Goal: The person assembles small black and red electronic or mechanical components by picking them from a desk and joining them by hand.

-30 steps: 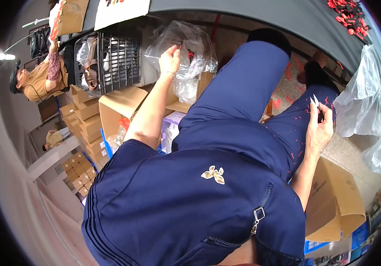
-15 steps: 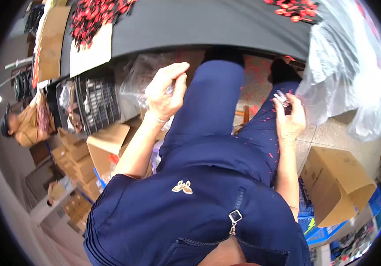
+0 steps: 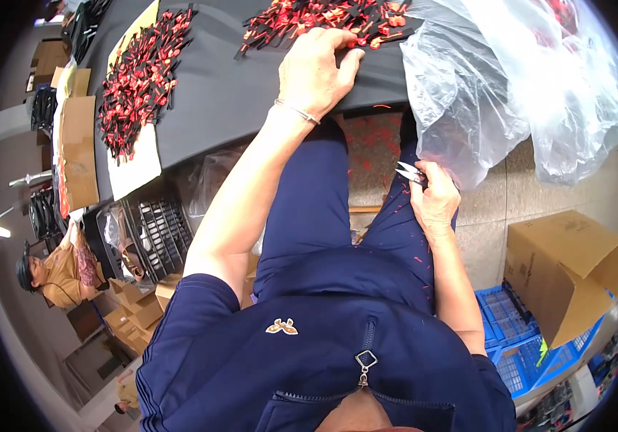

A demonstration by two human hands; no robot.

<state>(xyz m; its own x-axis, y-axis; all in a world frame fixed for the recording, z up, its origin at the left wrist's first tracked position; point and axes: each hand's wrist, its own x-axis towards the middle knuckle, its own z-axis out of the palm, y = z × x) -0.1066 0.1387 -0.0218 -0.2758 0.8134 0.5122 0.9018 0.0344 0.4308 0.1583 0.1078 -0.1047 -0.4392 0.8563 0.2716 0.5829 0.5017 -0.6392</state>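
Note:
My left hand (image 3: pixel 316 75) reaches over the dark table to the near edge of a pile of small red and black pieces (image 3: pixel 273 27). Its thumb and forefinger are apart, with a gap between the tips, and nothing shows in them. Some of its other fingers are hidden. Above my right thigh, my right hand (image 3: pixel 435 198) is closed around small thread snips (image 3: pixel 411 173), whose pale blades point left and stand apart. The snips' handle is mostly hidden in the palm. Another heap of red and black pieces (image 3: pixel 143 86) lies farther left on a cream sheet (image 3: pixel 135 169).
Clear plastic bags (image 3: pixel 460 93) hang over the table's right side. A cardboard box (image 3: pixel 561 266) stands on blue crates (image 3: pixel 507 317) at the right. A black crate (image 3: pixel 161 234) sits below the table at left. Red scraps dot my trousers (image 3: pixel 305 209). Another person (image 3: pixel 64 273) is far left.
My left hand has moved from above my lap forward to the far pile. My right hand has shifted slightly left and lower, still with the snips. The view has swung toward the table.

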